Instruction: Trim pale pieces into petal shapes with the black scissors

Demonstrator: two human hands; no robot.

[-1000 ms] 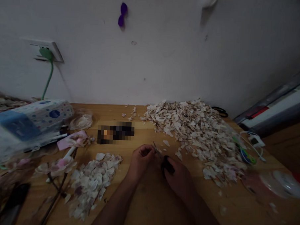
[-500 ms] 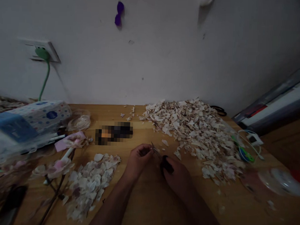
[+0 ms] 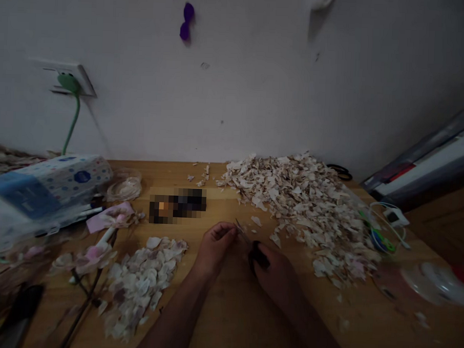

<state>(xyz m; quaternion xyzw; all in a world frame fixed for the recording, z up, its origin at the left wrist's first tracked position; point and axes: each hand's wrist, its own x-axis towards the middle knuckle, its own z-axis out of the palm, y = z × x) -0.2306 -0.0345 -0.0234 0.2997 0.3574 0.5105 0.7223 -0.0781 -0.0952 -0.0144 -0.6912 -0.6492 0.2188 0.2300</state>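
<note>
My right hand (image 3: 275, 276) grips small scissors with black handles (image 3: 257, 255), their thin blades (image 3: 242, 233) pointing up and left. My left hand (image 3: 215, 247) is pinched shut beside the blade tips, fingers curled around something too small and dark to make out. Both hands rest low over the wooden table (image 3: 233, 317). A large heap of pale cut scraps (image 3: 303, 203) lies just right of the hands. A smaller pile of pale, pinkish petals (image 3: 140, 280) lies to the left.
Artificial flower stems (image 3: 85, 262) and a tissue pack (image 3: 43, 186) crowd the left side. A green cable (image 3: 71, 115) runs up to a wall socket. Cables (image 3: 385, 229) and a clear lid (image 3: 435, 283) sit at the right. A blurred-out patch (image 3: 178, 205) lies behind the hands.
The hands stay almost in place; my left fingers have shifted slightly at the scissor tips. The view wobbles a little.
</note>
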